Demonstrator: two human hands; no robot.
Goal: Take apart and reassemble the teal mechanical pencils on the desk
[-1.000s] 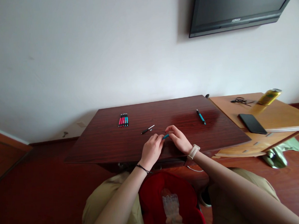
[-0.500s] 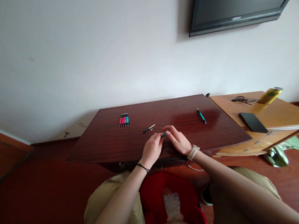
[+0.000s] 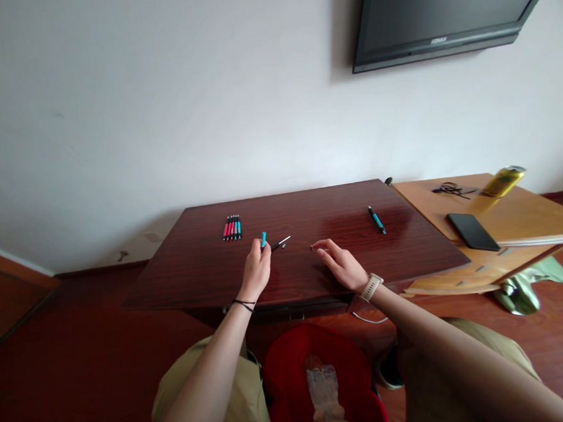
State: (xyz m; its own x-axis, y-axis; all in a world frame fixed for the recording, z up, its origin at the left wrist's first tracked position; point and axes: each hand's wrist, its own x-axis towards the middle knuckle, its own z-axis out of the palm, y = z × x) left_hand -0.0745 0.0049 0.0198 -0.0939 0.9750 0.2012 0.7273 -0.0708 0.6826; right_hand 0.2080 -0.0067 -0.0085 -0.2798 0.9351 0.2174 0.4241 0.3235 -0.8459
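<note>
My left hand [image 3: 257, 264] is closed around a turquoise pen barrel [image 3: 263, 239], whose bright end sticks up above the fingers. Just right of it, a black pen part [image 3: 280, 243] with a thin pale rod lies on the dark table, and a tiny metallic piece [image 3: 284, 246] rests beside it. My right hand [image 3: 338, 263] hovers low over the table with thumb and forefinger pinched. A tiny dark speck shows at those fingertips, too small to name. Over to the right lies a whole turquoise pen [image 3: 377, 220].
A row of several pink and turquoise pens [image 3: 231, 228] lies at the table's [image 3: 189, 269] back left. On the wooden cabinet [image 3: 425, 201] to the right are a black phone [image 3: 472, 231], a dark cable [image 3: 453, 190] and a yellow can [image 3: 504, 181]. A television [image 3: 451, 13] hangs above.
My hands have parted. The left has moved left with the turquoise barrel, near the black pen part. The right has stayed in about the same place.
</note>
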